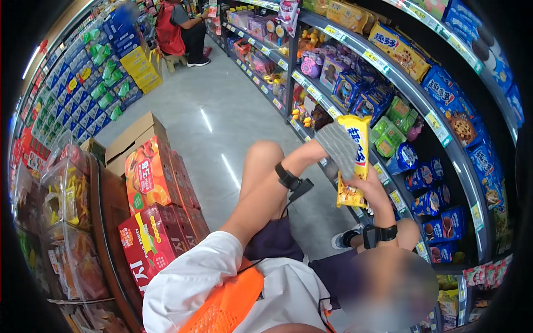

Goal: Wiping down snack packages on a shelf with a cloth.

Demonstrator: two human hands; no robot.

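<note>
A yellow cookie packet with printed writing stands roughly upright before me, close to the shelf front. My right hand grips its lower part. Over the packet's left side lies a grey striped cloth, pressed there by my left hand; most of that hand's fingers are hidden under the fabric. Black bands with small devices, a left wristband and a right wristband, circle my wrists.
Shelving on the right holds blue cookie packets, blue tubs and boxed toys. Red fruit cartons and a candy bin stand on the left. A person in a red vest sits farther down the aisle.
</note>
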